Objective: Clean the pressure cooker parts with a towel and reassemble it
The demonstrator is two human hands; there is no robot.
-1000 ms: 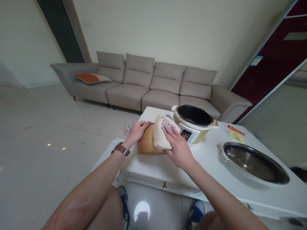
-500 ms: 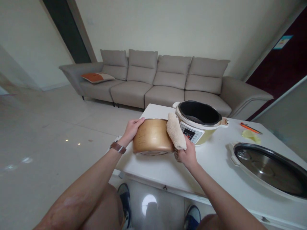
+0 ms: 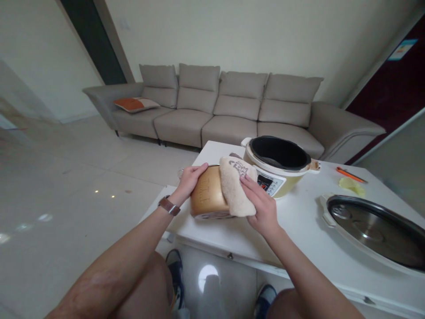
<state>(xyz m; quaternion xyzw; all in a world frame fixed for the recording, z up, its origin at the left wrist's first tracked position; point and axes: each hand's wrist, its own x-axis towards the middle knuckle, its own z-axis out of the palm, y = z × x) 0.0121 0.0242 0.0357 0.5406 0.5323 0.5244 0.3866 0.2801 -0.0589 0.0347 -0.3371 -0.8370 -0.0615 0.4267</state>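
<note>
My left hand (image 3: pixel 190 182) grips the left rim of a gold inner pot (image 3: pixel 208 195), thumb along its top edge. The pot is tilted over the table, part of its underside showing. With my right hand (image 3: pixel 262 201) I hold a beige cloth (image 3: pixel 237 186) with a dark print, pressed flat against the pot's right outer wall. The cloth hides that side of the pot. Just behind stands the rice cooker body (image 3: pixel 288 184), its top uncovered and dark inside, with a control panel facing me.
On the white table (image 3: pixel 285 239), the cooker's detached lid (image 3: pixel 375 235) lies inner side up at the right. Beyond it are an orange utility knife (image 3: pixel 351 174) and a pale yellow scrap (image 3: pixel 352 186). A grey sofa (image 3: pixel 232 126) with an orange cushion (image 3: pixel 134 104) stands behind.
The cloth has spread out flatter and moved left over the pot's wall, with my right fingers now on top of it. The pot has turned slightly in my left hand.
</note>
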